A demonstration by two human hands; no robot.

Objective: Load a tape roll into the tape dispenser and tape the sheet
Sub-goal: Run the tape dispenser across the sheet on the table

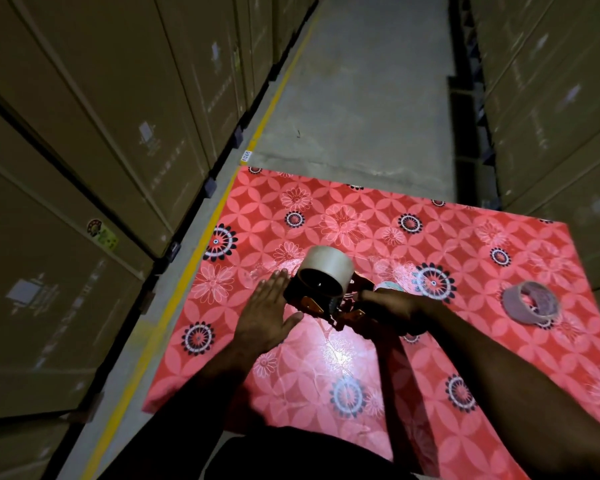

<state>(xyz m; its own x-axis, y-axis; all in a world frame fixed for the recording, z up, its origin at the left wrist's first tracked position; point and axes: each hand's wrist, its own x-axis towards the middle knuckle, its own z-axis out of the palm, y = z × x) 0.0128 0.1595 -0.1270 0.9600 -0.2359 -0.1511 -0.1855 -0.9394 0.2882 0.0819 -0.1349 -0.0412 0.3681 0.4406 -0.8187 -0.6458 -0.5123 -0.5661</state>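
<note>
loading about done, by the look of it: tape roll [326, 271] seated on the tape dispenser [329, 303], near centre of the red floral sheet [361, 358]. right hand [392, 311] clamped round the dispenser handle at 3 o'clock; left hand [264, 315] flat, fingers apart, pressing the roll's side from 9 o'clock. no tape laid on the sheet yet. spare roll [530, 303] lying well apart at 3 o'clock.
</note>
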